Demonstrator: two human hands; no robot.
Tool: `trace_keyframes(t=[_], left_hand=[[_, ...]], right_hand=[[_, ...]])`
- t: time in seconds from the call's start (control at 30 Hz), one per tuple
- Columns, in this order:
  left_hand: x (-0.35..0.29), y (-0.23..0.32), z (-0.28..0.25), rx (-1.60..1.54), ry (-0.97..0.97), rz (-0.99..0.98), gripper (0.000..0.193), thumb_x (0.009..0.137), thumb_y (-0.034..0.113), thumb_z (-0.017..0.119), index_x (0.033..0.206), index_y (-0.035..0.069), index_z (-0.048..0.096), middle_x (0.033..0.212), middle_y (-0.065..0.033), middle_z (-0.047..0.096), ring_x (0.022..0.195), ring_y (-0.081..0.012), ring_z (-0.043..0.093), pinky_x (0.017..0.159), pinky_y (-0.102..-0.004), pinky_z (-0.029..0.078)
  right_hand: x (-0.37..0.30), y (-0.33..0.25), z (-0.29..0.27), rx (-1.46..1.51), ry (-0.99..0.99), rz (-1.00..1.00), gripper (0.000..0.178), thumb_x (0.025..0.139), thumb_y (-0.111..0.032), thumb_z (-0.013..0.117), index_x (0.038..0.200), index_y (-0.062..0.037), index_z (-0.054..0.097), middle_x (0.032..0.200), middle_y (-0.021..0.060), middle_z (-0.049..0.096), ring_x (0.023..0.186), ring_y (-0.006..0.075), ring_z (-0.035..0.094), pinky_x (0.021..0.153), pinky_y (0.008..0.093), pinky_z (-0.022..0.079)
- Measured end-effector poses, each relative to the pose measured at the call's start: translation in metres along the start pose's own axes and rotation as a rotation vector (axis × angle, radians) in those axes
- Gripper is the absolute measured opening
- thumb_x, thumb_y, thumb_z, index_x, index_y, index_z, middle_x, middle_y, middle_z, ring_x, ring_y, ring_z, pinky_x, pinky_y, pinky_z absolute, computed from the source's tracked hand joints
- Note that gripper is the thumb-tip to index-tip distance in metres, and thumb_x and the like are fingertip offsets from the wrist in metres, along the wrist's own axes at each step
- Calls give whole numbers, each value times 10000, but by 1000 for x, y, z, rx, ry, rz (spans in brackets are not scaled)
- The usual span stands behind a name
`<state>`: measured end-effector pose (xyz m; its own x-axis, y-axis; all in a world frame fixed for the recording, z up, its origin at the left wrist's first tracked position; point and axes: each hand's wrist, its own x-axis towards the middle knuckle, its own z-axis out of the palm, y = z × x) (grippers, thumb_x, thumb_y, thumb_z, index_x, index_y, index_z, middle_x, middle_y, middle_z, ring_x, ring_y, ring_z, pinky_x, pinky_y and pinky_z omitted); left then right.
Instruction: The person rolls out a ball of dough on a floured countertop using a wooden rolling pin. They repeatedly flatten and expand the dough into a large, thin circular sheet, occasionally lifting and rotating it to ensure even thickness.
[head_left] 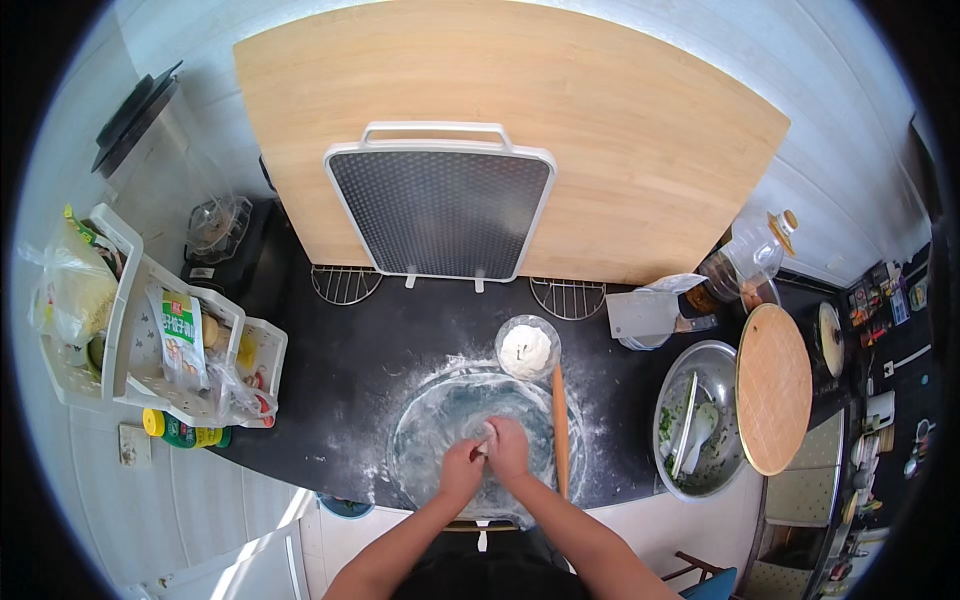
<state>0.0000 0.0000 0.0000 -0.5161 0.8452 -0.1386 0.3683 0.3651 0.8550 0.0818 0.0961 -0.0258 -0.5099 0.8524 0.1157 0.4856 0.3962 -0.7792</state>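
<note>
Both my hands meet above a round glass board (420, 420) dusted with flour. My left hand (461, 468) and my right hand (507, 449) have their fingers curled together around a small pale lump of dough (484, 447), mostly hidden by the fingers. Just to the right of my hands, a wooden rolling pin (560, 430) lies lengthwise over the board's right side. Beyond the board's far edge stands a clear bowl (556, 350) with white flour (525, 352) in it.
On the right, a steel bowl (738, 470) holds green filling, chopsticks and a spoon, beside a round wooden board (774, 390). A cleaver (642, 315) lies behind. Cutting boards (440, 210) lean on the back wall. White baskets (140, 330) and a blender (165, 140) occupy the left.
</note>
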Motion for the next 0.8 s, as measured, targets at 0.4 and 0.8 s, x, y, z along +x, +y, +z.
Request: trace_keyframes(t=[0.4, 0.8], left_hand=[[11, -3, -4, -172, 42, -120, 251, 729, 19, 698, 975, 7, 648, 885, -166, 647, 789, -310, 643, 705, -393, 504], [10, 2, -10, -284, 153, -238, 227, 738, -13, 688, 958, -11, 630, 837, -144, 650, 741, -260, 650, 691, -349, 515]], right_hand=[[19, -9, 21, 484, 109, 420, 173, 911, -186, 594, 940, -22, 638, 867, 158, 650, 751, 327, 609, 716, 398, 481], [40, -14, 20, -146, -150, -151, 179, 883, -202, 633, 975, -49, 641, 920, 112, 661, 815, 311, 621, 720, 375, 495]])
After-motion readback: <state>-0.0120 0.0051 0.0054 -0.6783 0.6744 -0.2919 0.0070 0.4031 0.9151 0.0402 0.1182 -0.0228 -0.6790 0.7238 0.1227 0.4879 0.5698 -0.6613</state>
